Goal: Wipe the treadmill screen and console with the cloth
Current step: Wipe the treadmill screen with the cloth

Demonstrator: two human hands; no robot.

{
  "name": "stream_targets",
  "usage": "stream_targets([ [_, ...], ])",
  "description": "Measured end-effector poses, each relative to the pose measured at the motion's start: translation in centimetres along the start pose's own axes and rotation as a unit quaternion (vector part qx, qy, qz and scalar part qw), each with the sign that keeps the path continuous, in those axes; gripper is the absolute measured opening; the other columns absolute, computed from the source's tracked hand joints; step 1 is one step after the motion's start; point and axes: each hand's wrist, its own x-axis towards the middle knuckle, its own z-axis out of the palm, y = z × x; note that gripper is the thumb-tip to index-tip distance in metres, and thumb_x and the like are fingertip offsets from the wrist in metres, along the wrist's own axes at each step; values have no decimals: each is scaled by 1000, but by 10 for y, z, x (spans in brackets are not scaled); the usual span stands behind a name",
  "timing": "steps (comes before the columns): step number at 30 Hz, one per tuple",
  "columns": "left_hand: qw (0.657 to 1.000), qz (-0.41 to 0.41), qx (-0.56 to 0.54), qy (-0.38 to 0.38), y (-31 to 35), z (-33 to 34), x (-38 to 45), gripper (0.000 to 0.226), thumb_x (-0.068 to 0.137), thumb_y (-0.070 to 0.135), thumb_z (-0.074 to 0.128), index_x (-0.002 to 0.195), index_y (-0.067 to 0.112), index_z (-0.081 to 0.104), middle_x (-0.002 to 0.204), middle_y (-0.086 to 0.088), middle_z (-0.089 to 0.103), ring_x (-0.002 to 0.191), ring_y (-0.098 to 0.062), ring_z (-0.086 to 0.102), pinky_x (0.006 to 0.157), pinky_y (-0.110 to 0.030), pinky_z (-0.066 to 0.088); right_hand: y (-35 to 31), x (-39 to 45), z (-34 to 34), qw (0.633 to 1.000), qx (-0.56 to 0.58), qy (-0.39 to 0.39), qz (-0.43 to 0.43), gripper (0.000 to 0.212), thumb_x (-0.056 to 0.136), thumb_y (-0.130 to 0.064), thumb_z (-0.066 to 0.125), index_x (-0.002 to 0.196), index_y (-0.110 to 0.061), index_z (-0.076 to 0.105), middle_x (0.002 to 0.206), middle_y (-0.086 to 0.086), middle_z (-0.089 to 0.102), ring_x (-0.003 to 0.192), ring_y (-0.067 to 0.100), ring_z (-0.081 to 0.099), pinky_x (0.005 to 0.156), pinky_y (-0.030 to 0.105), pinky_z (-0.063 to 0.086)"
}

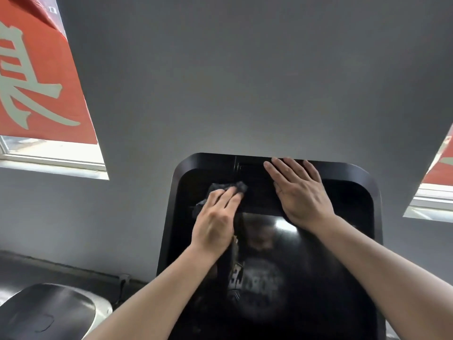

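Note:
The black treadmill console (pixel 353 200) fills the lower middle of the view, with its glossy screen (pixel 282 266) reflecting a person's torso. My left hand (pixel 215 222) presses a dark grey cloth (pixel 228 187) flat against the console's upper left, above the screen; most of the cloth is hidden under my fingers. My right hand (pixel 299 190) lies flat with fingers spread on the console's upper middle, its fingertips reaching the top edge, holding nothing.
A grey wall (pixel 245 82) rises behind the console. Windows with red banners sit at the left (pixel 44 94) and right (pixel 436 182). A black and silver machine cover (pixel 49 312) lies at the lower left, with a wall socket and cable (pixel 123 280) near it.

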Motion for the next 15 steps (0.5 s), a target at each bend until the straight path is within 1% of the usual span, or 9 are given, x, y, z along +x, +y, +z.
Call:
stream_targets([
  [1, 1000, -9, -22, -3, 5, 0, -3, 55, 93, -2, 59, 147, 6, 55, 147, -10, 59, 134, -31, 49, 113, -44, 45, -2, -1, 2, 1000, 1, 8, 5, 57, 107, -32, 37, 164, -34, 27, 167, -7, 36, 156, 23, 29, 127, 51, 17],
  [2, 999, 9, -43, -23, 15, 2, -8, 54, 96, 0, 54, 150, 8, 52, 148, -8, 59, 137, -32, 47, 115, -44, 42, -4, -2, 4, 1000, 2, 16, 12, 58, 107, -32, 39, 164, -34, 28, 167, -7, 37, 156, 24, 30, 127, 52, 17],
  [4, 992, 82, -79, -63, 24, 4, -10, 53, 100, 6, 49, 153, 12, 49, 147, -4, 61, 137, -29, 49, 114, -43, 43, -9, -2, 5, 999, 6, 28, 28, 57, 107, -33, 42, 163, -35, 30, 166, -7, 38, 155, 25, 30, 126, 54, 17],
  [5, 989, 100, -84, -71, 17, 3, -3, 52, 101, 6, 49, 152, 13, 51, 144, -2, 63, 132, -28, 52, 111, -42, 45, -11, -2, 5, 999, 10, 32, 37, 56, 107, -34, 43, 162, -36, 31, 166, -8, 38, 155, 25, 30, 126, 55, 17],
  [7, 994, 67, -77, -41, -5, 1, 16, 49, 97, 0, 54, 145, 10, 58, 135, -5, 68, 121, -28, 57, 103, -44, 51, -13, -2, 6, 998, 16, 36, 45, 55, 108, -36, 44, 162, -37, 31, 165, -9, 39, 155, 24, 30, 126, 56, 16],
  [9, 998, 27, -51, -27, -2, 3, 18, 44, 96, 0, 56, 138, 10, 65, 135, -8, 67, 121, -30, 56, 102, -48, 51, -14, -2, 7, 998, 14, 38, 50, 55, 108, -37, 45, 162, -38, 32, 165, -9, 39, 155, 24, 31, 126, 56, 16],
  [12, 987, 136, -33, -85, 14, 10, 4, 37, 98, 9, 55, 133, 15, 69, 142, -5, 59, 132, -31, 50, 104, -50, 49, -15, -3, 6, 998, 13, 37, 55, 56, 108, -38, 45, 162, -39, 31, 165, -10, 39, 155, 23, 30, 126, 55, 16],
  [13, 987, 134, -48, -77, 7, 9, 8, 40, 98, 7, 55, 135, 14, 67, 140, -5, 61, 129, -29, 52, 102, -49, 50, -15, -2, 6, 998, 15, 35, 54, 55, 108, -38, 45, 162, -40, 30, 166, -11, 38, 156, 23, 29, 126, 55, 15],
  [15, 996, 47, -70, -22, -5, 5, 21, 45, 97, 1, 58, 141, 12, 62, 134, -5, 66, 121, -26, 56, 97, -48, 53, -14, -1, 4, 998, 19, 30, 54, 55, 108, -38, 44, 162, -40, 30, 166, -11, 38, 156, 23, 29, 127, 54, 15],
])
